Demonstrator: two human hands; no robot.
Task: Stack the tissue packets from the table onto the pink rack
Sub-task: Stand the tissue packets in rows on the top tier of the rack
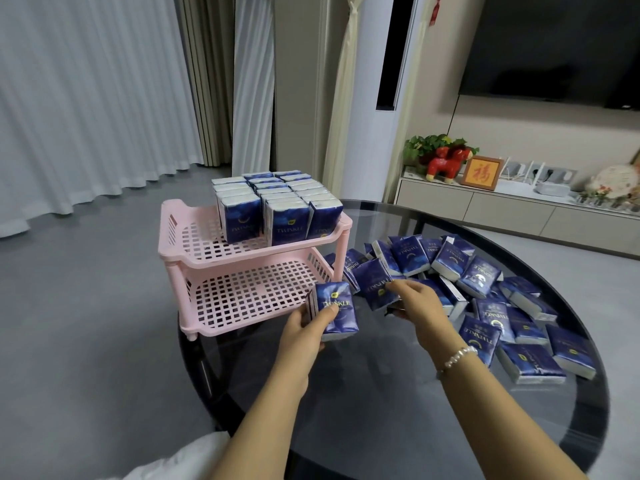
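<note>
A pink two-tier rack (180, 251) stands at the left edge of the round dark glass table (381, 410). Its top shelf holds several upright blue tissue packets (277, 202) in rows; its lower shelf (249, 292) holds none that I can see. My left hand (304, 327) grips a small stack of blue packets (337, 308) upright in front of the lower shelf. My right hand (420, 303) pinches another blue packet (374, 284) just right of the rack. A heap of loose blue packets (491, 299) covers the right half of the table.
The grey floor lies to the left of the table. A low cabinet (512, 209) with a red toy horse, a framed picture and a plant stands behind, under a wall TV. Curtains and a white standing unit fill the back.
</note>
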